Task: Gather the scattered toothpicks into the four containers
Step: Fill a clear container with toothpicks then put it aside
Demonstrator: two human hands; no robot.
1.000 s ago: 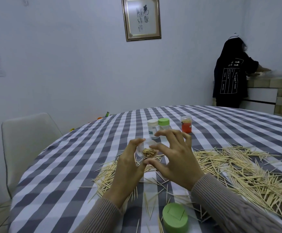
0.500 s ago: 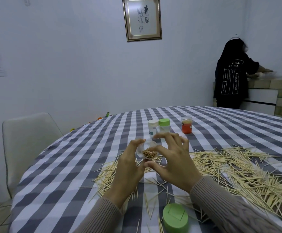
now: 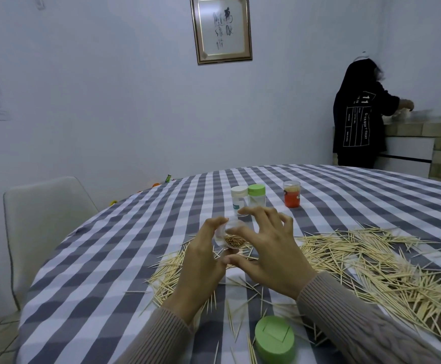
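The left hand (image 3: 201, 261) grips a small clear plastic jar (image 3: 231, 236) from its left side, thumb and fingers curled round the wall, the jar lifted off the cloth and tipped so its open mouth faces the camera; a packed bundle of pale wooden toothpicks (image 3: 235, 242) shows end-on inside. The right hand (image 3: 264, 256) sits just to the jar's right, fingers spread and loosely bent, the thumb low beneath the mouth and the fingertips arched over its top edge (whether they pinch a toothpick or only touch the rim I cannot tell). The relation that matters: the jar's long axis points roughly toward the wearer, so new toothpicks should go in lengthwise along that line, and the right hand is the nearer one to the supply.

That supply, a wide scatter of thin, pointed toothpicks (image 3: 371, 269), lies on the table to the right of the hands and reaches under them, with a thinner patch to the left. The grey-and-white checked tablecloth (image 3: 109, 258) looks soft, so picks may snag on it.

Near the wearer lies a round matte green plastic lid (image 3: 274, 338), probably this jar's cap. Beyond the hands stand a white-capped clear jar (image 3: 239, 197), a green-capped clear jar (image 3: 256, 195) touching it, and a clear jar with an orange label (image 3: 291, 193) apart to the right.
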